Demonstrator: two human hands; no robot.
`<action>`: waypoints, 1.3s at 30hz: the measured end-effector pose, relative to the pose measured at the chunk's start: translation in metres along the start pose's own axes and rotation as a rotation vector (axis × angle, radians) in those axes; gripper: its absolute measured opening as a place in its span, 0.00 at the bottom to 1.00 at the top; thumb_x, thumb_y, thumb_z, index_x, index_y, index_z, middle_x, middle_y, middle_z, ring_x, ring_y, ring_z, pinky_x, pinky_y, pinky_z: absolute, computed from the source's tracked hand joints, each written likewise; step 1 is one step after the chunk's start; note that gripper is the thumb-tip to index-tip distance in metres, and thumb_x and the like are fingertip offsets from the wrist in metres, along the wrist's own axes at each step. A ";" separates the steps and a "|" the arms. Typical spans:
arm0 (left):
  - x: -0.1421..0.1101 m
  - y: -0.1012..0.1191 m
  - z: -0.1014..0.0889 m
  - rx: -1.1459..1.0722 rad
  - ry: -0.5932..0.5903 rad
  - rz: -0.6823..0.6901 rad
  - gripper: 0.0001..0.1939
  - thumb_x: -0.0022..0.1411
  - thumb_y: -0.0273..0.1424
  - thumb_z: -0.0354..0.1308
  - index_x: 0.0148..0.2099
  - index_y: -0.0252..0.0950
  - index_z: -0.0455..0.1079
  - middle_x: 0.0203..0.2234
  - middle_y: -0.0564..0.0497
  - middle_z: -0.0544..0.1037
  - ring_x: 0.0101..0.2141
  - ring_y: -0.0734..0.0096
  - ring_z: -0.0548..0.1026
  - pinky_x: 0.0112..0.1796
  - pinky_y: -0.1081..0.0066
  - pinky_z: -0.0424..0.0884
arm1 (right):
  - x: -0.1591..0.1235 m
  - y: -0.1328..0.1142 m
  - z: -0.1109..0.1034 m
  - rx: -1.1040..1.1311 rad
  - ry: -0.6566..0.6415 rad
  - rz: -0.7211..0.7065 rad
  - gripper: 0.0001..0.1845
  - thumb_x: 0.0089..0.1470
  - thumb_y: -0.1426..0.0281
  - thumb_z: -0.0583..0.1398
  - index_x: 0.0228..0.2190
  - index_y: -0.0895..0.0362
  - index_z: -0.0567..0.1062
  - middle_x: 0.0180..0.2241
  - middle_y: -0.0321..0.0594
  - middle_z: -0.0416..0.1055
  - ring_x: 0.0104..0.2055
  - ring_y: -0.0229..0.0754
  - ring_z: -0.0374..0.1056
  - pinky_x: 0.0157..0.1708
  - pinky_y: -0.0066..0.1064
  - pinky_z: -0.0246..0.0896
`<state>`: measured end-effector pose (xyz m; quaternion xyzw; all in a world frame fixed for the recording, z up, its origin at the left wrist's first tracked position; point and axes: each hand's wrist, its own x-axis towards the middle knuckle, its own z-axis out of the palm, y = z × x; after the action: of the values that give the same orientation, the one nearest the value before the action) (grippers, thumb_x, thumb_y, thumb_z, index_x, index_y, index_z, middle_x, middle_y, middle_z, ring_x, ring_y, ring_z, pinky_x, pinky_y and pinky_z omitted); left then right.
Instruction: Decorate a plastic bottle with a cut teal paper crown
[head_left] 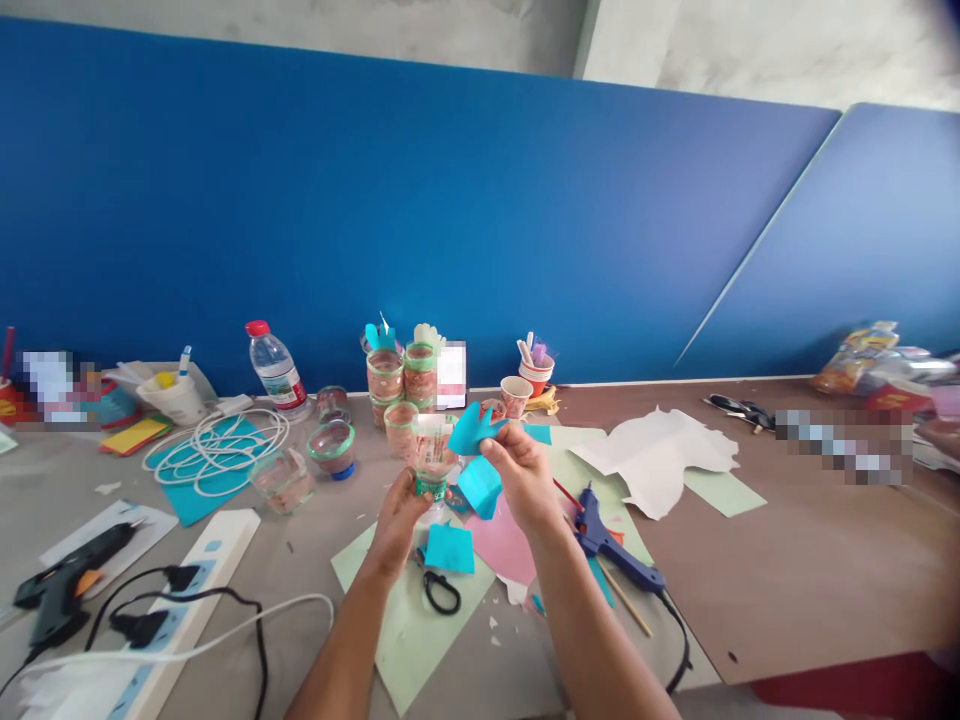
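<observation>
My left hand [399, 522] grips a clear plastic cup [433, 450] with a green band, which looks like a cut-off bottle piece, upright above the table. My right hand [523, 472] pinches a blue paper cutout [466, 430] with pointed tips, close beside the cup's rim. Below that cutout is another blue paper piece [480, 487]. Under my hands, scissors [441, 592] with black handles lie partly beneath a blue paper square [450, 549]. A blue glue gun [615, 545] lies to the right of my right hand.
Stacked clear cups [385, 375] stand behind my hands. A water bottle [274, 370], coiled white cable [217, 450], power strip [180, 610] and black glue gun [71, 580] are at left. White paper [660, 455] lies at right. A blue partition [450, 220] closes off the back.
</observation>
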<state>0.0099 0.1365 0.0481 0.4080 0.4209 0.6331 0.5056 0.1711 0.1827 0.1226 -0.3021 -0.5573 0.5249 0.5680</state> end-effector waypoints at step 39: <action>-0.001 -0.002 0.009 0.076 -0.130 -0.070 0.19 0.51 0.34 0.62 0.46 0.34 0.71 0.36 0.46 0.78 0.36 0.61 0.76 0.39 0.65 0.69 | 0.011 0.021 -0.008 -0.334 0.156 -0.290 0.08 0.52 0.68 0.57 0.24 0.53 0.63 0.33 0.38 0.62 0.39 0.42 0.61 0.41 0.35 0.57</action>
<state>0.0190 0.1368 0.0489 0.4522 0.4249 0.5706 0.5379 0.1717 0.2003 0.1051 -0.3483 -0.6285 0.3132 0.6210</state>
